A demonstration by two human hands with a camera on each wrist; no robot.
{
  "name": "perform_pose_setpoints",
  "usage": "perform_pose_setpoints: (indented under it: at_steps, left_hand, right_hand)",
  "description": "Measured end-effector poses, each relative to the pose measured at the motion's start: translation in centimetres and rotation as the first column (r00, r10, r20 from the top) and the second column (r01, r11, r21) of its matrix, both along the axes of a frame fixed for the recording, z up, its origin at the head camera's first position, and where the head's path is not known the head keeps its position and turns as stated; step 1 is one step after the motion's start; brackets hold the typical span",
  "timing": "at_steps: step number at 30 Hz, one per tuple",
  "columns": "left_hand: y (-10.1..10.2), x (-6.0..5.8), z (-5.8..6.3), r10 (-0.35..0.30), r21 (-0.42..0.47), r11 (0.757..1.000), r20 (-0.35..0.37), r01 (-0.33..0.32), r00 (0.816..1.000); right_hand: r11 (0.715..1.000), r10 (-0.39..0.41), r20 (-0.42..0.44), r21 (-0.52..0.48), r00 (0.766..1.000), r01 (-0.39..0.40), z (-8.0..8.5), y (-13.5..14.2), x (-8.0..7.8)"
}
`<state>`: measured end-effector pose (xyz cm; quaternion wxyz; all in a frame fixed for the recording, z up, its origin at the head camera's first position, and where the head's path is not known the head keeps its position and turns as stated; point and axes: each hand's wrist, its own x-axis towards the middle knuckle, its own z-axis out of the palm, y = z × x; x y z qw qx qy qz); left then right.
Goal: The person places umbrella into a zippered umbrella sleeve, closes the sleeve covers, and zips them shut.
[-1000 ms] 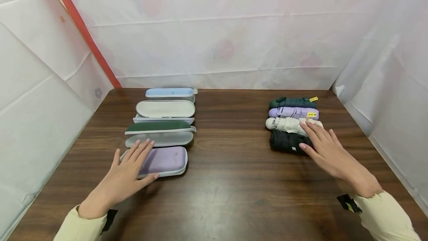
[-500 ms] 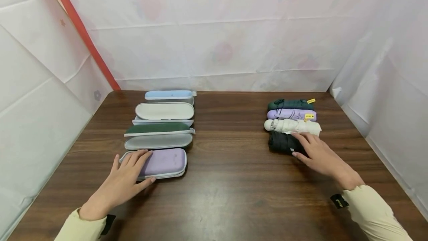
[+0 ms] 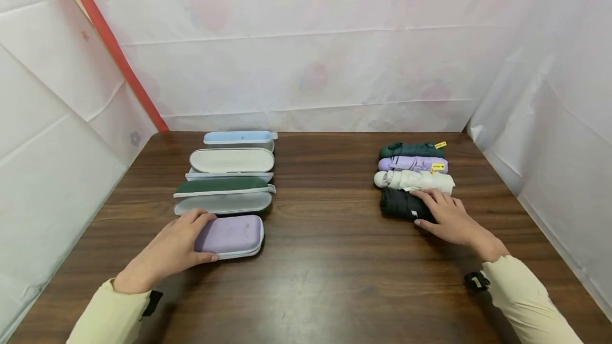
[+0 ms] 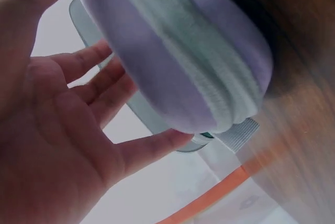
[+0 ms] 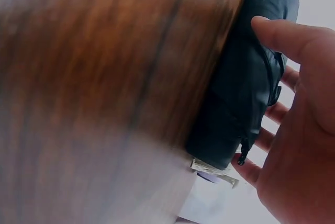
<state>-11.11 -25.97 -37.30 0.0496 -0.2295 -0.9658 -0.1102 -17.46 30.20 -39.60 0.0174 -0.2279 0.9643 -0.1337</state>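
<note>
My left hand [image 3: 167, 251] spans the left end of a closed purple zip case [image 3: 231, 232], thumb at its near edge and fingers over the far one. In the left wrist view, the fingertips touch the side of the case [image 4: 146, 67], whose pale zip band runs round it. On the right, my right hand [image 3: 451, 222] holds the right end of a rolled black folding umbrella [image 3: 400, 204]. The right wrist view has the thumb on one side of the umbrella [image 5: 235, 88] and the other fingers behind it. Both things lie on the table.
Behind the purple case, opened zip cases stand in a column: green [image 3: 222, 186], white [image 3: 231, 160] and light blue [image 3: 238, 137]. Beyond the black umbrella lie white [image 3: 413, 180], purple [image 3: 411, 164] and dark green [image 3: 406, 149] folded umbrellas. White sheeting [image 3: 311, 68] encloses the wooden table [image 3: 311, 238].
My left hand has come down from hovering and closed round the end of the purple case. My right hand has moved left and down onto the black umbrella and now grips it.
</note>
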Motion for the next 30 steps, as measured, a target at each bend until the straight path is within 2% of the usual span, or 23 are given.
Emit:
perform_pose_setpoints:
  at_steps: [8, 15, 20, 25, 30]
  left_hand:
    - [0.1, -0.4, 0.6, -0.033, -0.009, 0.999, 0.022, 0.033, 0.999]
    - [0.6, -0.2, 1.3, -0.025, 0.003, 1.000, 0.077, 0.025, 0.997]
    - [1.3, 0.1, 1.9, -0.041, 0.032, 0.999, 0.065, 0.039, 0.997]
    - [2.3, 0.1, 2.2, -0.090, 0.049, 0.995, 0.039, 0.088, 0.995]
    - [3.7, -0.4, 3.0, -0.153, 0.075, 0.986, 0.024, 0.151, 0.988]
  right_hand:
    - [1.000, 0.002, -0.016, -0.011, 1.000, -0.002, -0.2, 0.3, 0.0]
    - [1.000, 0.010, -0.022, -0.006, 1.000, -0.010, -0.5, 0.3, 0.0]
    - [1.000, 0.014, -0.032, -0.009, 0.999, -0.014, -0.5, 0.3, 0.0]
    - [1.000, 0.021, -0.031, -0.009, 0.999, -0.021, -0.8, 0.3, 0.3]
    - [1.000, 0.021, -0.042, -0.017, 0.999, -0.022, -0.7, 0.4, 0.3]
